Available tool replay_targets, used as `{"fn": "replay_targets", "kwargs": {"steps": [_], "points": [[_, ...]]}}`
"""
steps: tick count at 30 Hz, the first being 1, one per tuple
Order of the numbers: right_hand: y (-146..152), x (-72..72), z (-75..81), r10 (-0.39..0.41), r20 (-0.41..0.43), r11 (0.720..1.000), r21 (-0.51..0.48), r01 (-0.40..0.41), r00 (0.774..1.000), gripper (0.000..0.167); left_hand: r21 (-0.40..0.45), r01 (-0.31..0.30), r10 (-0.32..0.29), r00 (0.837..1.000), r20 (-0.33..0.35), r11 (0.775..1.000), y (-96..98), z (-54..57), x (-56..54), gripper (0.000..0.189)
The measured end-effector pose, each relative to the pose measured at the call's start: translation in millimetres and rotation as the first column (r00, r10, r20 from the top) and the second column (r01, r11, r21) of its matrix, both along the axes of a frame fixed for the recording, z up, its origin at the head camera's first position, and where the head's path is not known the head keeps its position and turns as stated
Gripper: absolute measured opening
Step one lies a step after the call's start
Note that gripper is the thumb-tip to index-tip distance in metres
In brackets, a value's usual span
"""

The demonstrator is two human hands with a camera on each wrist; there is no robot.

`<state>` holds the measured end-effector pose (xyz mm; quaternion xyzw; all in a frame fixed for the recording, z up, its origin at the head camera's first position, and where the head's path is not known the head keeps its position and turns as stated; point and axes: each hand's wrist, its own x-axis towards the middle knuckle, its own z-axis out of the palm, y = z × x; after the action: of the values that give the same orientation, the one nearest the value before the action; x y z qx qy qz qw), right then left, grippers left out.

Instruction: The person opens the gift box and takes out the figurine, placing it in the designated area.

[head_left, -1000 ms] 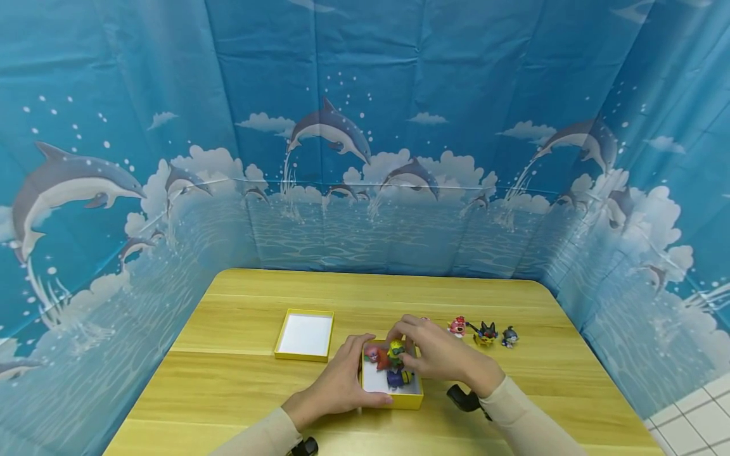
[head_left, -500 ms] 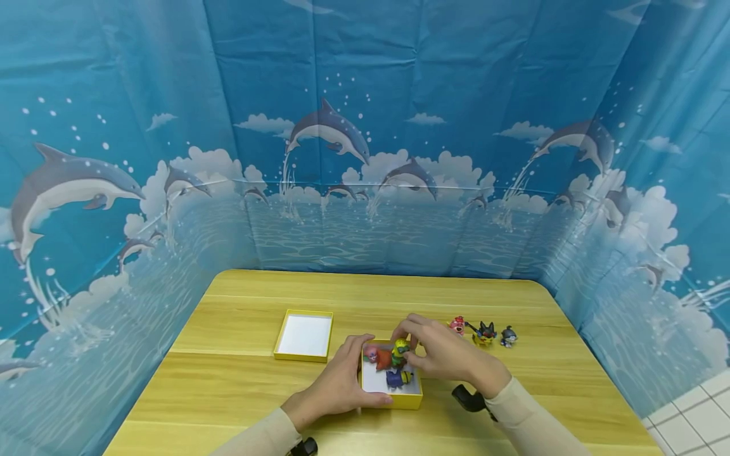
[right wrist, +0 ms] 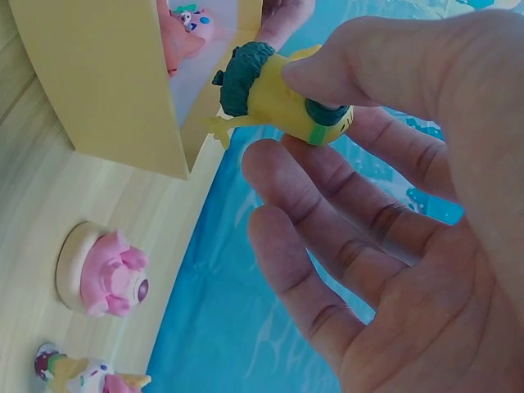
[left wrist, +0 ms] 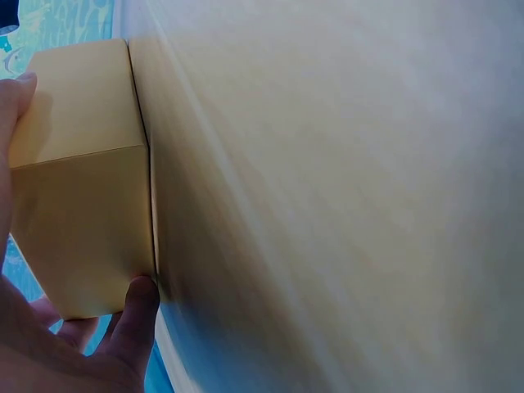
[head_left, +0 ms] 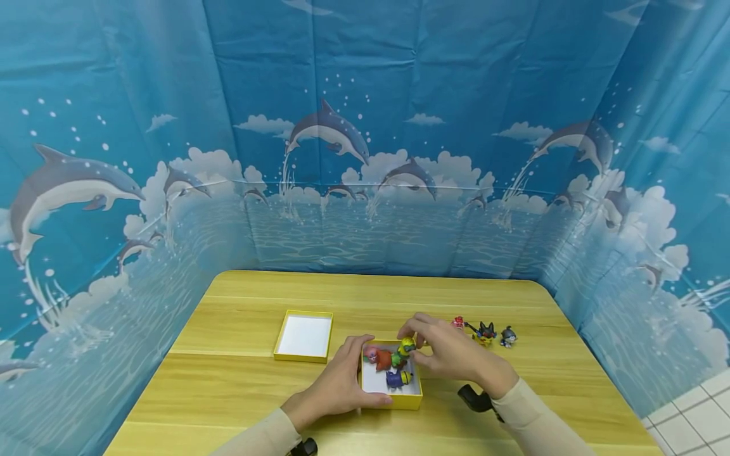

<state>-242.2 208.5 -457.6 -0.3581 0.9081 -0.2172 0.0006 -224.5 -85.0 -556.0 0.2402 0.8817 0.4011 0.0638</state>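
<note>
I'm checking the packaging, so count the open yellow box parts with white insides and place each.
2: the deeper box is held by the left hand; the shallow tray lies on the table to the left, its white inside facing up.

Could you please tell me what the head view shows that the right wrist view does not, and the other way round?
Only the head view: the shallow yellow tray with a white inside, the dark blue figure in the box, and the black-eared figure and grey figure on the table.

Only the right wrist view: the palm side of the right hand and the pale round base under a pink figure.

Both: the right hand holding the yellow figure, the yellow box, and part of the left hand.
</note>
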Motion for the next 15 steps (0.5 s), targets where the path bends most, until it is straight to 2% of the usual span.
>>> {"fn": "replay_targets", "kwargs": {"steps": [15], "points": [[13, -0.4, 0.3, -0.017, -0.005, 1.0, -0.006, 0.017, 1.0, 0.031, -0.008, -0.003, 0.002, 1.0, -0.008, 1.0, 1.2, -1.7, -0.5, 0.128]]}}
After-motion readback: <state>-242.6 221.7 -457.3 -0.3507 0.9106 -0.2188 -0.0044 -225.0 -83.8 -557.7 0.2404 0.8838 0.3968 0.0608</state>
